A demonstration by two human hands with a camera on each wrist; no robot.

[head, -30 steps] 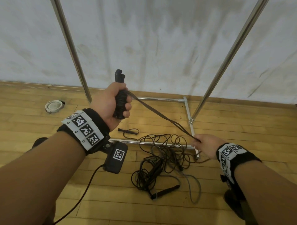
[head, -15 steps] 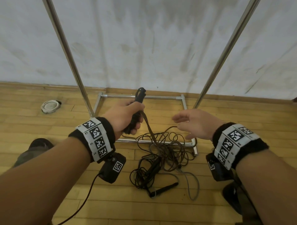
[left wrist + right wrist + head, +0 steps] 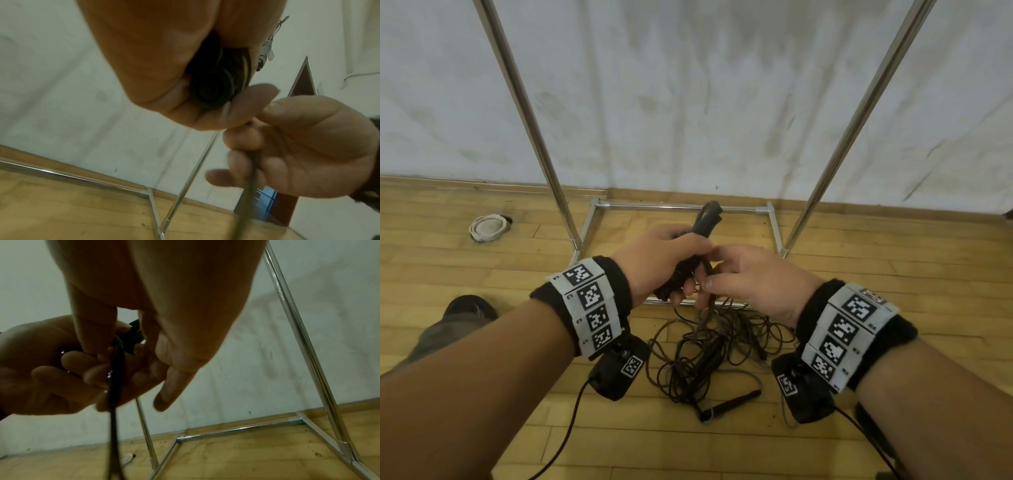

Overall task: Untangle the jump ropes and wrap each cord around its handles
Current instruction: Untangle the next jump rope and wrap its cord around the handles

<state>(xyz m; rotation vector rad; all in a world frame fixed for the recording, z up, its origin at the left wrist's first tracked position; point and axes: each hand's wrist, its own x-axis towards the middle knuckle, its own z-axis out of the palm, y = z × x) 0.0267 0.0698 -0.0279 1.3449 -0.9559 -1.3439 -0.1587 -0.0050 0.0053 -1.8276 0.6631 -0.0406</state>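
The black jump-rope handles (image 3: 690, 253) sit upright in your left hand (image 3: 661, 262), raised above the wooden floor (image 3: 482, 281) in front of the chrome rack base (image 3: 674, 206). Your fingers are curled tight around the grip, with the top end poking out above your knuckles. The left wrist view looks straight at the round butt end of a handle (image 3: 211, 91), clamped between palm and fingertips, with a loop of cord lying beside it.

From the handles a dark cord (image 3: 705, 294) drops down toward the floor. Your right hand (image 3: 753, 277) meets the left just beside the grip and pinches that cord between thumb and fingers. The right wrist view shows the cord (image 3: 115, 394) running down out of your closed fingers (image 3: 92, 340), blurred along its length.

Below both hands, a tangle of dark and grey rope (image 3: 709, 346) lies heaped on the floor, partly across the near bar of the rack base. A second black handle (image 3: 734, 401) lies loose at the near edge of that heap.

Two slanted chrome poles (image 3: 527, 113) rise from the base against a stained white wall (image 3: 688, 85). A white round object (image 3: 487, 228) sits on the floor to the left, well apart from the ropes. A dark shoe (image 3: 470, 308) shows at the lower left.
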